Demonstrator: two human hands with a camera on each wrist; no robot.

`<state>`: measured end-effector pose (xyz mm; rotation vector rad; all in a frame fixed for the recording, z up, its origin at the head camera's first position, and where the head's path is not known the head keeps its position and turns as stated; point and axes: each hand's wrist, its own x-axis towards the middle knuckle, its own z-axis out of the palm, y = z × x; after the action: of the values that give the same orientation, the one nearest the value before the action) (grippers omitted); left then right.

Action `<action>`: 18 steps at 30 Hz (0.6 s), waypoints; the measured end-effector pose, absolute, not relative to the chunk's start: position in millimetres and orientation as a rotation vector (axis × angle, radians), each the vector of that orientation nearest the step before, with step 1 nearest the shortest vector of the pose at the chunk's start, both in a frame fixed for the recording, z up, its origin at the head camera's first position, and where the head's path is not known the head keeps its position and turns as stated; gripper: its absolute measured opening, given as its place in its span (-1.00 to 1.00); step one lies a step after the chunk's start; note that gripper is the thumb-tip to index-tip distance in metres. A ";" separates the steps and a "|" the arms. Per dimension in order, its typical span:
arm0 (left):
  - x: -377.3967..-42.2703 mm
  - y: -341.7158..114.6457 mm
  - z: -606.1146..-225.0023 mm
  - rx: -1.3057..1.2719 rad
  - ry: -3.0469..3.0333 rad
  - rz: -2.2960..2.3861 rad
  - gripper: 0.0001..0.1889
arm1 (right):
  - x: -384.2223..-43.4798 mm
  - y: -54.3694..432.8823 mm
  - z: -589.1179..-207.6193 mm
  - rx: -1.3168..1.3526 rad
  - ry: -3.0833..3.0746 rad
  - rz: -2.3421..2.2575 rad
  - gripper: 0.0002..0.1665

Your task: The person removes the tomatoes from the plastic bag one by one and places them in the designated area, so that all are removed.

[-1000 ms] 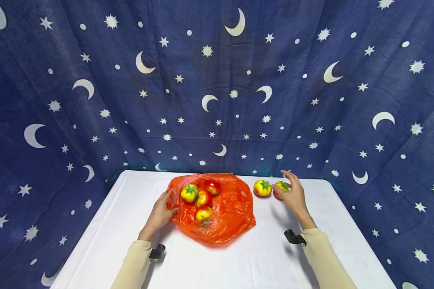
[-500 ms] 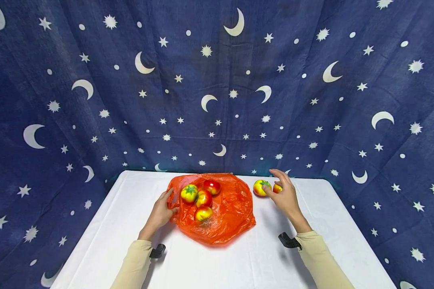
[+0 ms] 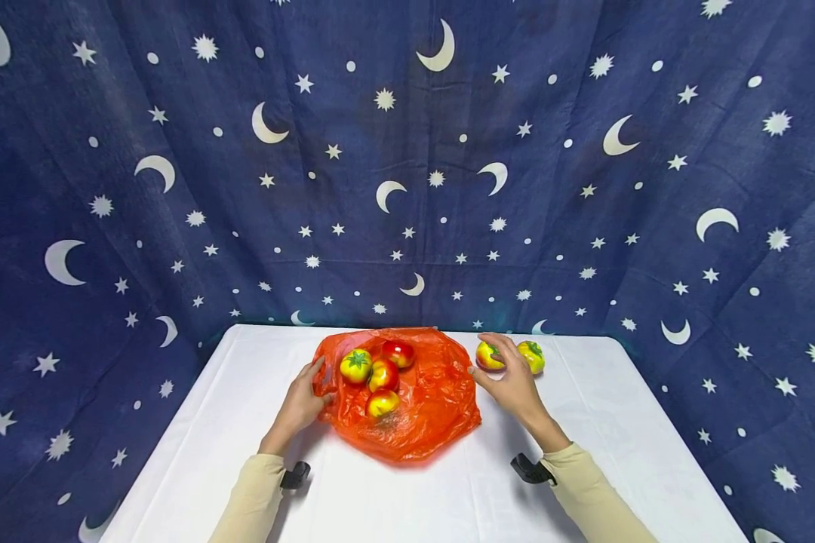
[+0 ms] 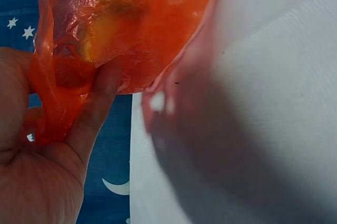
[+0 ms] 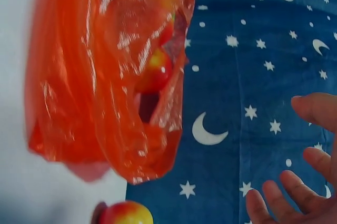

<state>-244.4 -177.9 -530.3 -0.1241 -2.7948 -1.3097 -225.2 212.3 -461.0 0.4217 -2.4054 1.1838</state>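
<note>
An orange-red plastic bag (image 3: 441, 407) lies spread on the table with several red-and-yellow tomatoes (image 3: 383, 375) in its opening; one shows a green leafy top. My left hand (image 3: 303, 400) grips the bag's left edge, and in the left wrist view the thin plastic (image 4: 58, 97) runs between thumb and fingers. Beside the bag's right edge is my right hand (image 3: 512, 381), fingers spread and holding nothing. Just beyond it sit two loose tomatoes, the nearer one (image 3: 487, 357) partly hidden by the fingers and the other (image 3: 533, 357) to its right. One tomato (image 5: 129, 214) appears low in the right wrist view.
A white cloth covers the table (image 3: 380, 501). Behind its back edge hangs a dark blue curtain (image 3: 353, 196) printed with moons and stars. Each wrist carries a black camera mount (image 3: 533, 469).
The right hand has moved left, from the rightmost tomato past the other one to the bag's right edge. Both loose tomatoes stay on the table. The left hand and bag have hardly moved.
</note>
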 end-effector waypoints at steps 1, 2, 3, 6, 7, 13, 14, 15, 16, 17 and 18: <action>-244.1 -177.8 -530.8 -0.124 -2.795 -1.309 -0.15 | -224.1 209.9 -461.6 0.429 -2.409 1.188 -0.30; -243.7 -177.8 -530.9 -0.120 -2.798 -1.311 -0.15 | -222.9 207.4 -461.6 0.428 -2.416 1.194 -0.30; -243.6 -177.9 -531.2 -0.120 -2.798 -1.311 -0.15 | -222.4 205.1 -462.2 0.426 -2.423 1.193 -0.30; -243.8 -178.4 -531.8 -0.119 -2.794 -1.306 -0.15 | -220.5 196.9 -461.0 0.441 -2.423 1.231 -0.30; -244.1 -178.7 -532.0 -0.122 -2.792 -1.304 -0.15 | -220.3 194.3 -461.1 0.441 -2.425 1.251 -0.31; -245.4 -178.6 -531.5 -0.137 -2.782 -1.308 -0.15 | -220.3 176.7 -463.6 0.472 -2.418 1.335 -0.35; -245.2 -178.5 -531.4 -0.129 -2.787 -1.313 -0.15 | -220.2 173.9 -464.7 0.487 -2.417 1.335 -0.35; -245.0 -178.6 -531.5 -0.119 -2.793 -1.318 -0.15 | -220.1 171.0 -465.8 0.496 -2.419 1.335 -0.36; -244.9 -178.4 -531.5 -0.110 -2.799 -1.322 -0.14 | -220.0 168.3 -466.7 0.505 -2.418 1.338 -0.35; -244.9 -178.3 -531.5 -0.106 -2.806 -1.322 -0.15 | -219.9 165.5 -467.6 0.517 -2.417 1.336 -0.35; -244.5 -178.0 -531.2 -0.098 -2.813 -1.325 -0.15 | -219.9 162.8 -468.5 0.526 -2.416 1.342 -0.35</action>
<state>-244.5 -178.0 -531.2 -0.0983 -2.8134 -1.3248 -219.9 162.8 -468.5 0.5264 -2.4158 1.3415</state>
